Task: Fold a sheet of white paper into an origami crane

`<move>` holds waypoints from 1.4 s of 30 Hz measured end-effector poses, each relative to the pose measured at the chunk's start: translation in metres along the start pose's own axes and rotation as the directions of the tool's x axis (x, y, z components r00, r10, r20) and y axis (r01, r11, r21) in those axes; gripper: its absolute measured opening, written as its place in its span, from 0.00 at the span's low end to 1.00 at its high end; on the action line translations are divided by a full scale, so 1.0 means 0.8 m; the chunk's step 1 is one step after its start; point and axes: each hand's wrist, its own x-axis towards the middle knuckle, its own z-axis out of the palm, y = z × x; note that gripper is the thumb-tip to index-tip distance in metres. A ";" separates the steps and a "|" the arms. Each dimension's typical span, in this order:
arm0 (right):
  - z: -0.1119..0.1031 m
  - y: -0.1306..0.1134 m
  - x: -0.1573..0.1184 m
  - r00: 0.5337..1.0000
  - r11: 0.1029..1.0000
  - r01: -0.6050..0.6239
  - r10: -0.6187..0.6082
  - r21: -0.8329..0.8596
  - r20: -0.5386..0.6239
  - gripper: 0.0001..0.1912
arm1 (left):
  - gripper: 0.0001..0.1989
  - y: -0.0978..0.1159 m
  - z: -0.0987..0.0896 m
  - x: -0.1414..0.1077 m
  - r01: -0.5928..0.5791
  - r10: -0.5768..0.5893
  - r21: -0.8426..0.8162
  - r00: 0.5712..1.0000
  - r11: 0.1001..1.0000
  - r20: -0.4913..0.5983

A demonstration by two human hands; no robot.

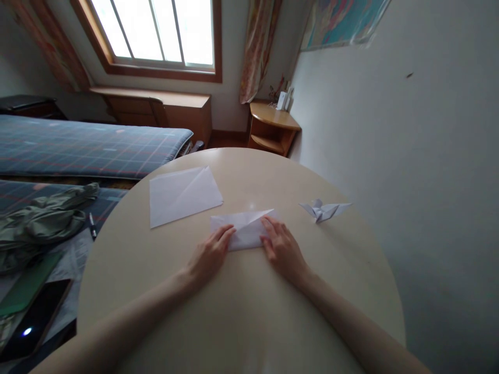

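Note:
A folded sheet of white paper (247,228) lies on the round cream table (249,301) in front of me, with a slanted flap across its top. My left hand (212,253) is closed at the paper's lower left part, fingertips together on it. At the right end, my right hand (284,249) grips the sheet, fingers over the top and thumb near the lower edge. Whether the thumb is beneath a layer cannot be made out. To the right stands a folded paper crane (320,210) with spread wings. Several flat white sheets (183,195) lie to the upper left.
A white wall (440,171) runs along the table's right side. On the left are a plaid mattress (89,148), a crumpled green cloth (42,223), a pen (92,227), a green folder (29,285) and a dark phone (39,317). A wooden corner shelf (273,114) stands beyond the table.

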 end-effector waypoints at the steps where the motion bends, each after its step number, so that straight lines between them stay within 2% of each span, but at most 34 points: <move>1: 0.002 -0.004 0.000 0.999 0.999 0.036 -0.037 0.009 0.040 0.24 | 0.15 0.003 0.001 0.002 0.000 -0.001 0.011 1.000 1.000 0.023; 5: 0.008 -0.012 0.002 0.991 0.997 0.071 -0.068 -0.023 0.114 0.24 | 0.14 0.020 0.003 0.012 0.072 -0.081 0.119 0.994 0.990 0.075; 9: 0.009 -0.012 0.003 0.991 0.997 0.028 -0.018 -0.074 0.136 0.25 | 0.18 0.033 0.006 0.017 0.117 -0.132 0.184 0.989 0.976 0.072; 14: 0.008 -0.010 0.004 0.987 0.993 -0.049 0.065 -0.104 0.150 0.25 | 0.18 0.034 0.012 0.017 0.180 -0.189 0.182 0.981 0.967 0.034; 18: 0.007 0.000 0.004 0.980 0.984 -0.145 0.158 -0.107 0.119 0.24 | 0.17 0.025 0.008 0.014 0.235 -0.235 0.153 0.972 0.960 -0.019; 22: 0.003 0.015 0.003 0.964 0.967 -0.228 0.240 -0.111 0.116 0.25 | 0.19 0.008 -0.001 0.007 0.274 -0.274 0.136 0.962 0.952 -0.019; 30: -0.017 0.037 0.010 0.905 0.935 -0.335 0.354 -0.117 0.236 0.29 | 0.25 -0.023 -0.020 0.000 0.286 -0.293 0.150 0.956 0.947 0.029; 33: -0.025 0.046 0.013 0.872 0.921 -0.374 0.390 -0.114 0.294 0.30 | 0.28 -0.033 -0.027 -0.003 0.259 -0.271 0.173 0.962 0.950 0.045; 36: -0.031 0.057 0.014 0.869 0.933 -0.354 0.355 -0.068 0.345 0.31 | 0.30 -0.042 -0.030 -0.006 0.157 -0.171 0.161 0.983 0.974 0.073; 39: -0.034 0.068 0.015 0.879 0.948 -0.316 0.286 0.018 0.381 0.33 | 0.29 -0.050 -0.030 -0.002 0.075 -0.086 0.074 0.982 0.995 0.169; 42: -0.034 0.071 0.019 0.897 0.950 -0.289 0.223 0.123 0.382 0.34 | 0.28 -0.053 -0.033 0.014 0.084 -0.060 -0.070 0.955 0.994 0.291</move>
